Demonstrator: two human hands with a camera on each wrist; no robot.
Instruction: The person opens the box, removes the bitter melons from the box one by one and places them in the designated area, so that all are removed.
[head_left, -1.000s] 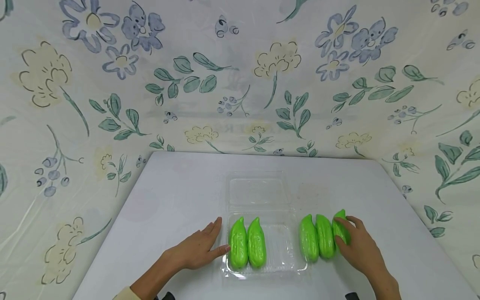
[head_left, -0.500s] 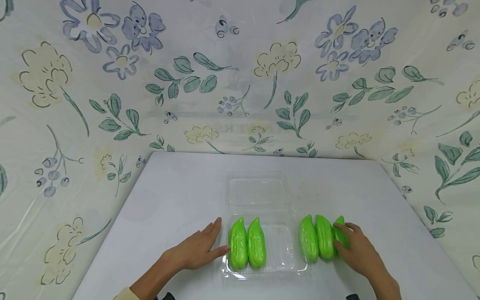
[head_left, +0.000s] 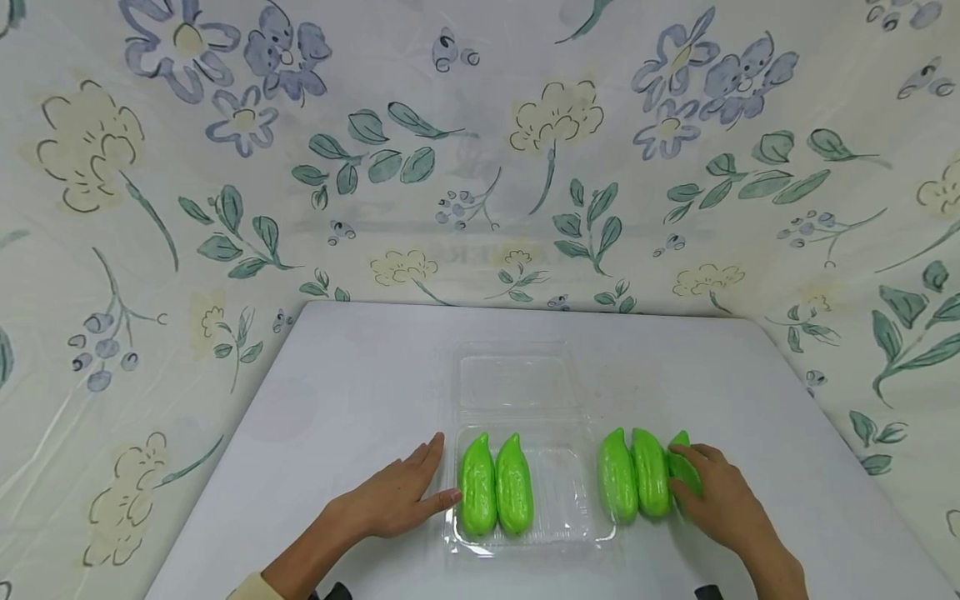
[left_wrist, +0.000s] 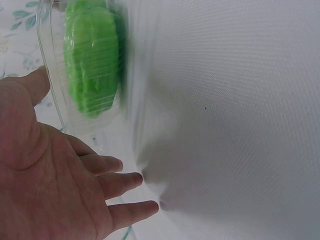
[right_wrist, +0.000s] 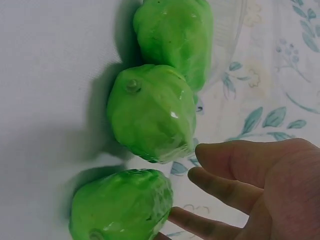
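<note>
Thumb of your left hand (head_left: 397, 500) is at the left rim of the clear box (head_left: 566, 492), fingers straight. One box, lid (head_left: 517, 381) folded back flat, two green gourds (head_left: 477, 487) side by side inside. Right of it you've got three loose gourds (head_left: 651, 471) on the table (head_left: 360, 375), first two touching. Five total. Your right hand (head_left: 720, 500) is at the rightmost gourd (right_wrist: 122, 205), across a gap: fingers loosely spread, tips along its far end.

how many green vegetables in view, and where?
5. In the clear box: left vegetable and, beside it, second vegetable. In a row on the table, right of the box: inner vegetable, middle vegetable, outer vegetable, the last partly hidden by the right hand. No others show.
</note>
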